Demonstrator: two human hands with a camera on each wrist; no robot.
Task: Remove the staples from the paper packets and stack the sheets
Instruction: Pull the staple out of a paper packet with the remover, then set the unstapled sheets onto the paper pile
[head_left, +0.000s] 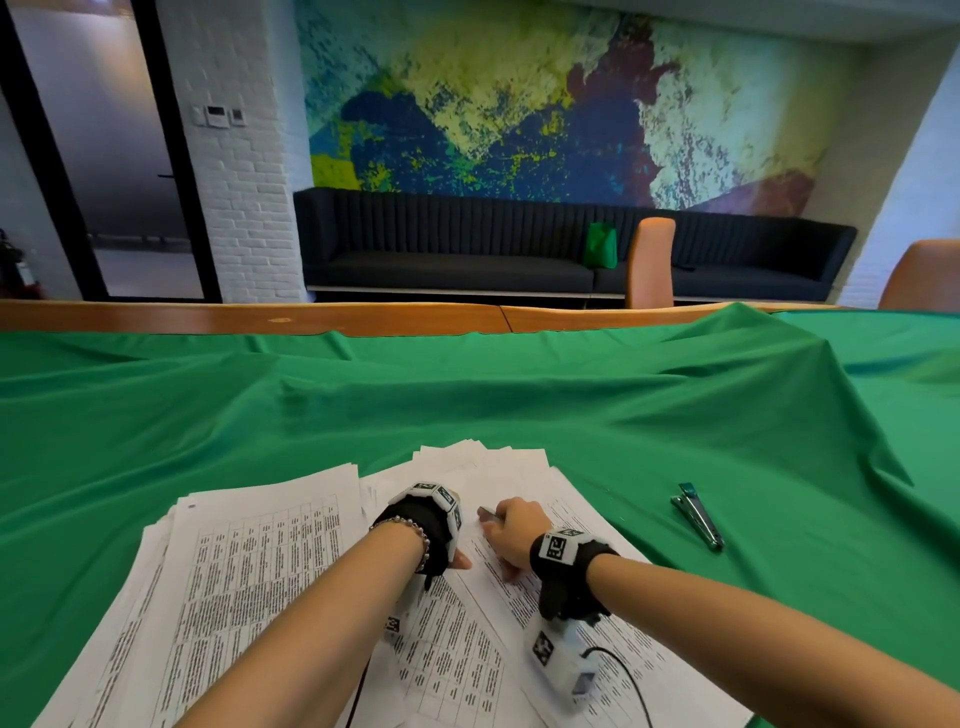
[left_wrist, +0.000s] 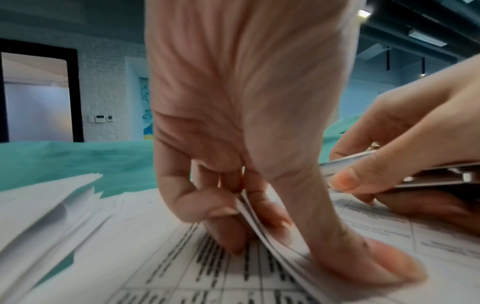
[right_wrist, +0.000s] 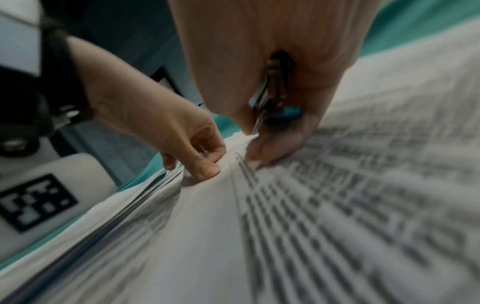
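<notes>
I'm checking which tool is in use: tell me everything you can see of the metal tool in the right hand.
The slim silver metal staple remover looks like stacked flat steel blades with a blue plastic piece near the fingers. The right hand grips it, thumb on its side, fingers curled round it. It lies almost level, low over the printed paper packet, its tip pointing towards the left hand. Whether the tip touches a staple cannot be seen.

no text can be read: the printed tables on the paper sheets are too blurred, and the wrist bands carry only black-and-white square marker patterns.
</notes>
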